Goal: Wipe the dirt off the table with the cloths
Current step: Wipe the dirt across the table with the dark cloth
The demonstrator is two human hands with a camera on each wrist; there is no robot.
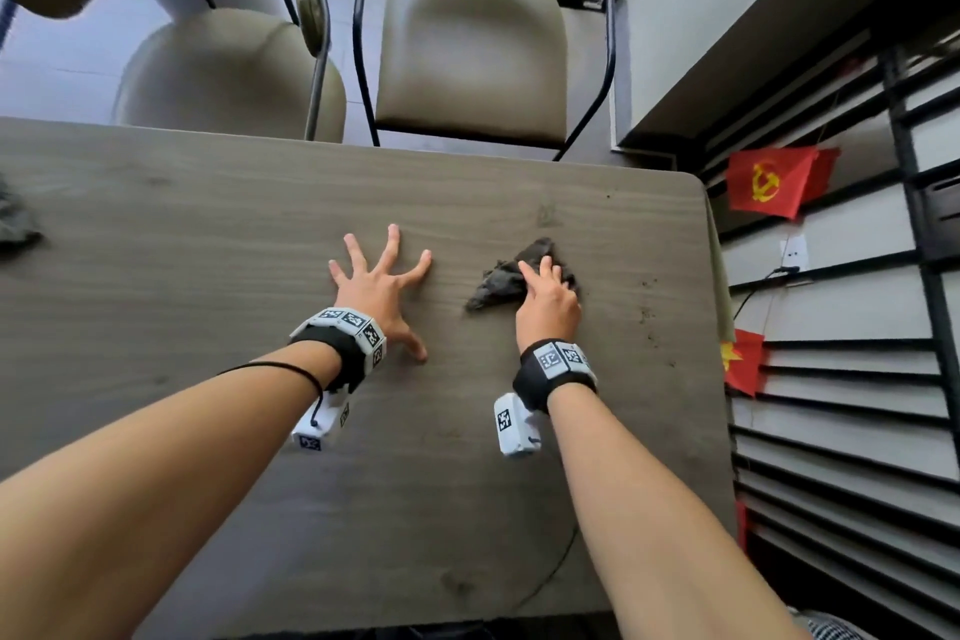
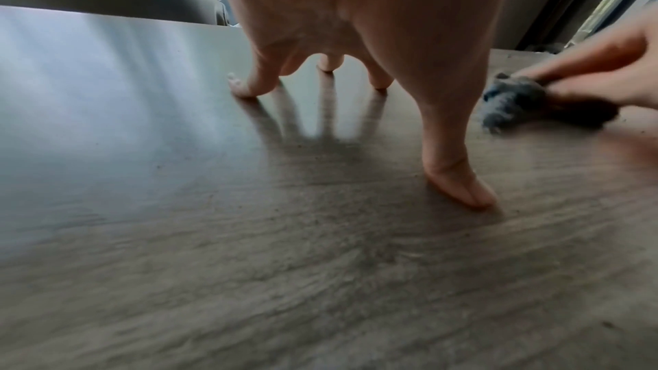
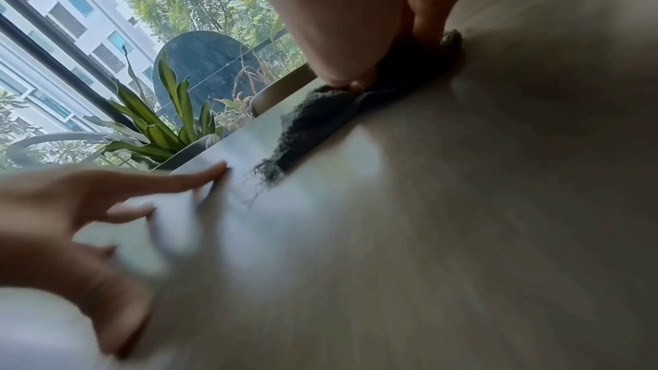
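Observation:
A crumpled dark grey cloth lies on the right half of the grey wood table. My right hand is on top of it, fingers and thumb pinching its folds. My left hand is spread wide, left of the cloth, with only its fingertips and thumb touching the bare tabletop. Dark dirt specks dot the table right of the cloth, near the right edge. A second grey cloth lies at the far left edge of the head view.
Two beige chairs stand against the table's far edge. A slatted wall with small red flags runs close along the table's right side. A potted plant stands beyond the far edge.

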